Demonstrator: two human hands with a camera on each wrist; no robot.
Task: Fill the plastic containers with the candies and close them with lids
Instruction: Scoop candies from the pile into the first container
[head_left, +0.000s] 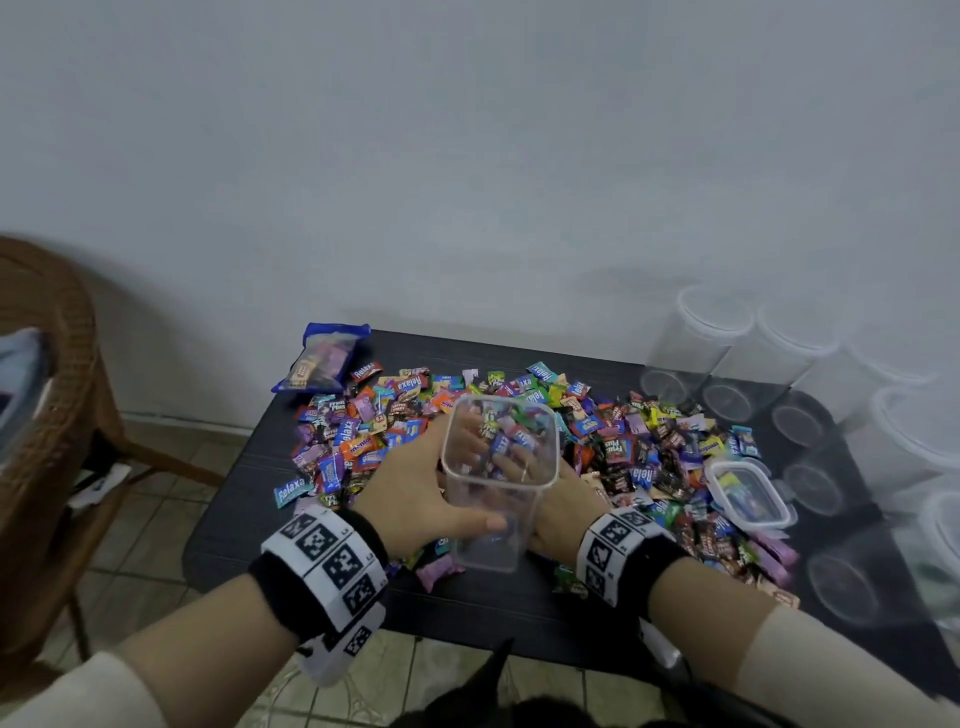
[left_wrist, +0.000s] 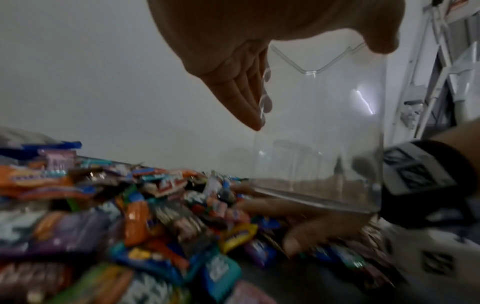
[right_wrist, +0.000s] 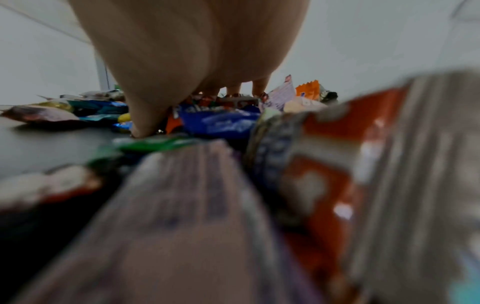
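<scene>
Your left hand (head_left: 415, 488) grips the clear plastic container (head_left: 496, 483) from its left side, thumb across the near wall and fingers (left_wrist: 249, 98) pressed along the far wall. The container is tall and square-sided; its long axis tilts away from you, open mouth pointing up and toward the wall, base lifted nearest your wrists. It is held above the near middle of the candies (head_left: 519, 441), which spread across the dark table (head_left: 234, 519). From the left wrist view it looks empty; wrappers show only through its walls. Your right hand (head_left: 558, 499) lies low in the pile just right of and beneath the container, fingers (right_wrist: 233, 89) reaching down into wrappers and thumb touching the table; whether it has closed on any candy you cannot tell. A small lidded container (head_left: 748, 493) sits at the pile's right edge, and empty clear jars (head_left: 727, 364) stand along the table's right side. A blue candy bag (head_left: 324, 358) lies at the far left corner.
</scene>
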